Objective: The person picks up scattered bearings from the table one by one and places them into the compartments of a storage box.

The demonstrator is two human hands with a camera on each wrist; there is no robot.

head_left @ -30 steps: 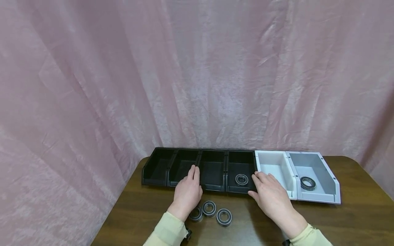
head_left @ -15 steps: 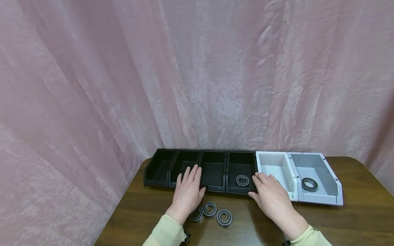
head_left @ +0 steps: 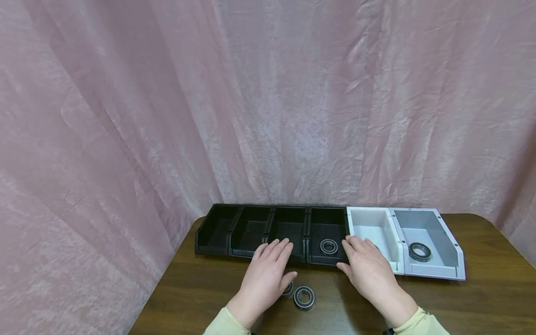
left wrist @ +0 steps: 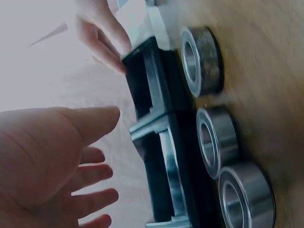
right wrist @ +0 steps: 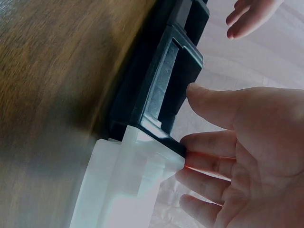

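Observation:
My left hand (head_left: 267, 281) hovers with fingers extended and thumb spread at the front of the black bins (head_left: 289, 253), holding nothing. Beneath it, in the left wrist view, lie three steel ball bearings; the nearest is the bearing (left wrist: 254, 199), close beside the middle bearing (left wrist: 223, 140). The third bearing (head_left: 304, 307) lies a little to the right; the hand covers most of the others in the head view. My right hand (head_left: 370, 270) rests its fingertips at the side wall where the rightmost black bin meets the white bin (head_left: 395, 249). Its thumb stays apart from the fingers.
Inside the rightmost black bin is one bearing (head_left: 328, 254). Another bearing (head_left: 420, 259) sits in the grey bin (head_left: 435, 270) at the right end. The row of bins stands along the back of the wooden table (head_left: 180, 288), before a pink curtain (head_left: 268, 102).
My left hand first spreads its fingers, then moves back from the bins and slightly right, covering more of the loose bearings. The right hand stays at the bin wall.

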